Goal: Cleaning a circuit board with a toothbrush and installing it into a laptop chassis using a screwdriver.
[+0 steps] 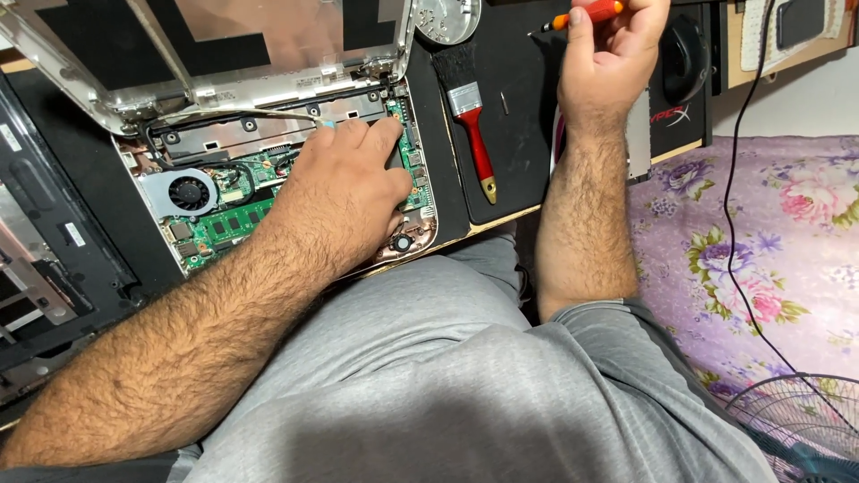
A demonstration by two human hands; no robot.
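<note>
A black mat [519, 107] covers the desk, and a purple flowered cloth [761, 233] lies past its right edge. An opened silver laptop with its green circuit board and round black fan showing [224, 201] sits at the mat's left side. The left hand [344, 192] lies flat on the board near the laptop's right edge, fingers loose, gripping nothing. The right hand [617, 45] is up at the mat's far edge, pinching a small orange screwdriver [582, 16]. A red-handled paintbrush with black bristles [470, 116] lies between the two hands.
</note>
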